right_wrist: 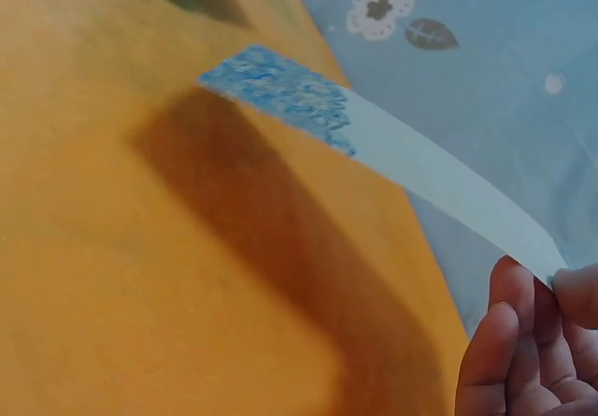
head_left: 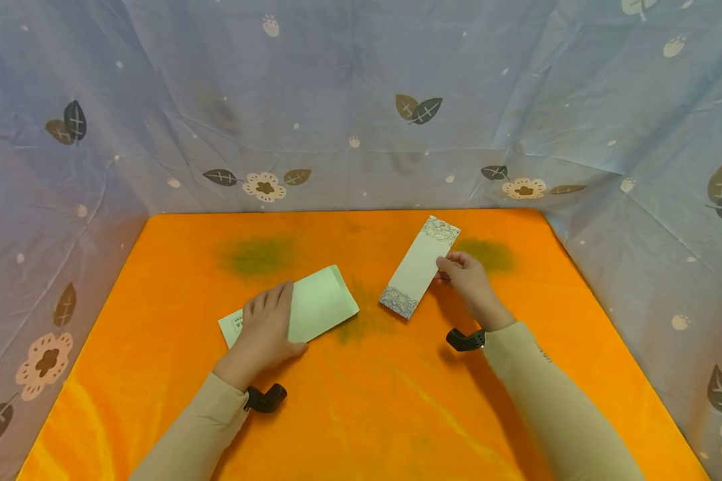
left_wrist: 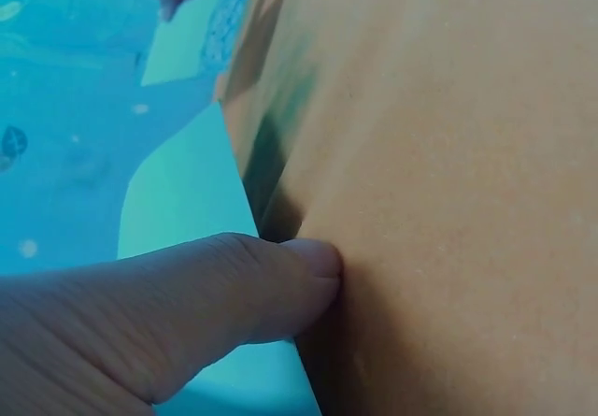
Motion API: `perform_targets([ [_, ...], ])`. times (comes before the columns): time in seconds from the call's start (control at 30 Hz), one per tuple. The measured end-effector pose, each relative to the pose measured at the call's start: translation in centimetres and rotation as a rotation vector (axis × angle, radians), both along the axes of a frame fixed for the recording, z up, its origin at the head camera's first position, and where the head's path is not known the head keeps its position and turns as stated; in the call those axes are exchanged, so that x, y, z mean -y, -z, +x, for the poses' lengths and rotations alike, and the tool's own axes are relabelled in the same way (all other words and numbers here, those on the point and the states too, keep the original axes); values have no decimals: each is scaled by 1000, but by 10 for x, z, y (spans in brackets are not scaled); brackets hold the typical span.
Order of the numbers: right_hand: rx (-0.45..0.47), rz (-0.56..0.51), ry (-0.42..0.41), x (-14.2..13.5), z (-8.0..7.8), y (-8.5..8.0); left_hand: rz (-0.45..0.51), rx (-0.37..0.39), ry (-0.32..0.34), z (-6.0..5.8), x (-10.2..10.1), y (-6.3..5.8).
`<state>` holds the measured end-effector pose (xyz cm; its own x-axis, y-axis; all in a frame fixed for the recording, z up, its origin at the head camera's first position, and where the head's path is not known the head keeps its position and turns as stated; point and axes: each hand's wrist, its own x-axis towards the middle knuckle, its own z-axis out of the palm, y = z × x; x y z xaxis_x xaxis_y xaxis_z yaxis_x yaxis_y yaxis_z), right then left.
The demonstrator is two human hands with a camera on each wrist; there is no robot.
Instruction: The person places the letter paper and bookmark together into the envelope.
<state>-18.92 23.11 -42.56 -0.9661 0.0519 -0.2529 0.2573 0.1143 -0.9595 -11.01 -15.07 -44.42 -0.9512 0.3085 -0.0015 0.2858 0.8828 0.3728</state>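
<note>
My left hand [head_left: 263,329] grips a pale envelope [head_left: 323,302], fingers across its upper face and thumb at the near long edge. Small dark print shows at the envelope's left end; its right end has a folded flap. From the left wrist, the thumb [left_wrist: 252,285] lies over the envelope's edge. On the right, my right hand [head_left: 472,284] pinches a long paper strip, like a bookmark [head_left: 417,268], by its right long edge between thumb and fingers. Blue-grey patterns cover both its ends around a plain white middle. The strip [right_wrist: 411,159] bows slightly above the table, casting a shadow.
An orange cloth [head_left: 361,414] with greenish patches covers the table. Grey-blue curtains [head_left: 349,100] printed with leaves and flowers stand along the back and both sides. Each wrist wears a black camera, such as the right wrist camera [head_left: 464,339].
</note>
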Motion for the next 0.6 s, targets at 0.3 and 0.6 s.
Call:
perform_targets([
  [0.3,-21,-70,36,7,2,2,7,13,9,-2,1,-3],
  [0.6,-53,-131,60,14,3,1,14,30,14,-3,-1,-5],
])
